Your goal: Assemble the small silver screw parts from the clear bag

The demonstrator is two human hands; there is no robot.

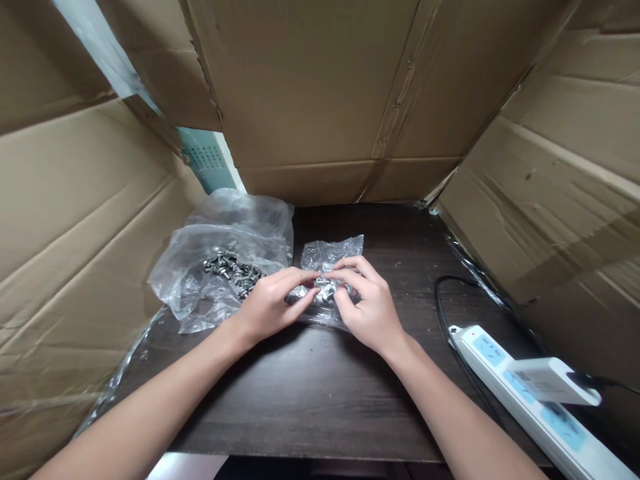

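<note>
My left hand (273, 293) and my right hand (367, 303) meet at the middle of the table, fingertips almost touching. Between them is a small shiny metal part (321, 283), too small to tell its exact kind. Thumb and fingers of both hands are closed in a pinch around it. Under and behind the fingers lies a small clear plastic bag (333, 250), partly hidden by my hands, with more bits of metal showing through. Just left of my left hand, a pile of metal bolts (233, 268) sits in a larger clear plastic bag (187, 267).
Cardboard walls (320, 87) enclose the dark wooden table (310, 387) at the back and both sides. On the right lies a white power strip (530, 400) with a white adapter (555, 380) plugged in. A black cable (439, 300) curves beside it.
</note>
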